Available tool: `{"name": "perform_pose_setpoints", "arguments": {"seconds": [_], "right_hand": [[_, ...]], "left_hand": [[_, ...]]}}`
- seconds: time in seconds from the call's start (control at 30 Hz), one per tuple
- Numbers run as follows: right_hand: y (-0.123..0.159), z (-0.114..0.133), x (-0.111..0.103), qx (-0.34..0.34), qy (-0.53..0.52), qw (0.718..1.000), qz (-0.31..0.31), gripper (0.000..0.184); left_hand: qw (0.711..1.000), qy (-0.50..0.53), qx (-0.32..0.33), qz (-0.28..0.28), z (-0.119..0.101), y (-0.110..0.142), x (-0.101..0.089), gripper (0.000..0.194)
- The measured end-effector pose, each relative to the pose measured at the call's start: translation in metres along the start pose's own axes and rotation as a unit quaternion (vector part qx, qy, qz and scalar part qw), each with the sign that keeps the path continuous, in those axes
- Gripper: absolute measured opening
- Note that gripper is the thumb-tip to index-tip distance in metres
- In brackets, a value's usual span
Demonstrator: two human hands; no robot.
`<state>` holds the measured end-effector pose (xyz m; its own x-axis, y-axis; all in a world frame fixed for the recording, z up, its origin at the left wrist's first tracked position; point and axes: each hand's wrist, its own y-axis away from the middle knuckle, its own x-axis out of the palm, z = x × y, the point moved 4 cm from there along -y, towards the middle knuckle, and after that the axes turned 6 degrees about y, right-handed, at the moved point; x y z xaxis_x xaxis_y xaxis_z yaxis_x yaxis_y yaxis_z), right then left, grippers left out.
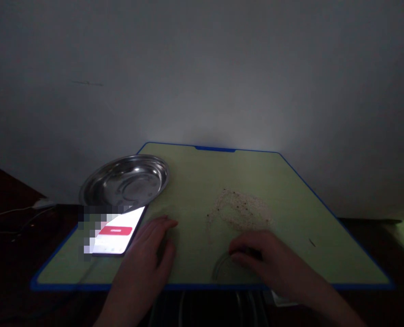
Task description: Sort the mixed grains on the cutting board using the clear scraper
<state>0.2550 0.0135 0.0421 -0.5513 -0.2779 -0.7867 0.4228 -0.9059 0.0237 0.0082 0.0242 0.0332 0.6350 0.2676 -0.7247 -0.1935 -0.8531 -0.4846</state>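
A light green board with a blue rim lies in front of me in dim light. My left hand rests flat on it, fingers stretched out, right beside a lit phone. My right hand lies near the board's front edge, its fingers curled over the rim of a small clear round dish. Just beyond that hand a thin pile of pale grains with dark specks is spread on the board.
A shiny steel plate sits on the board's far left corner, behind the phone. A pale wall rises straight behind the board. Dark surface and cables lie to the left.
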Motion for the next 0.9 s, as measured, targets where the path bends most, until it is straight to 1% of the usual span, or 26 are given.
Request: {"name": "perform_pose_setpoints", "arguments": {"seconds": [0.17, 0.23, 0.33, 0.4, 0.5, 0.57, 0.73, 0.9], "right_hand": [[-0.001, -0.007, -0.016, 0.003, -0.006, 1.000, -0.005, 0.018], [-0.010, -0.010, -0.027, 0.014, -0.005, 0.999, -0.034, 0.019], [-0.031, -0.009, -0.046, 0.025, 0.025, 0.994, -0.106, 0.019], [-0.046, -0.005, -0.052, 0.022, 0.057, 0.990, -0.130, 0.018], [-0.064, 0.001, -0.051, 0.030, 0.099, 0.987, -0.126, 0.018], [-0.069, 0.004, -0.046, 0.037, 0.110, 0.986, -0.119, 0.018], [-0.069, 0.009, -0.037, 0.032, 0.118, 0.987, -0.102, 0.016], [-0.071, 0.007, -0.038, 0.023, 0.113, 0.989, -0.092, 0.016]], "left_hand": [[1.000, 0.006, -0.003, -0.005, 0.001, 0.001, 0.000, 0.026], [1.000, 0.007, -0.003, -0.007, 0.001, 0.001, 0.000, 0.026], [1.000, 0.008, -0.002, -0.008, 0.001, 0.001, -0.001, 0.026], [1.000, 0.010, 0.001, -0.011, 0.000, 0.001, -0.002, 0.026], [1.000, 0.012, 0.004, -0.018, 0.000, 0.001, -0.003, 0.026], [1.000, 0.013, 0.006, -0.022, 0.000, 0.002, -0.003, 0.026], [1.000, 0.017, 0.006, -0.025, 0.002, 0.005, -0.002, 0.028], [0.999, 0.024, -0.001, -0.022, 0.005, 0.007, -0.001, 0.029]]}}
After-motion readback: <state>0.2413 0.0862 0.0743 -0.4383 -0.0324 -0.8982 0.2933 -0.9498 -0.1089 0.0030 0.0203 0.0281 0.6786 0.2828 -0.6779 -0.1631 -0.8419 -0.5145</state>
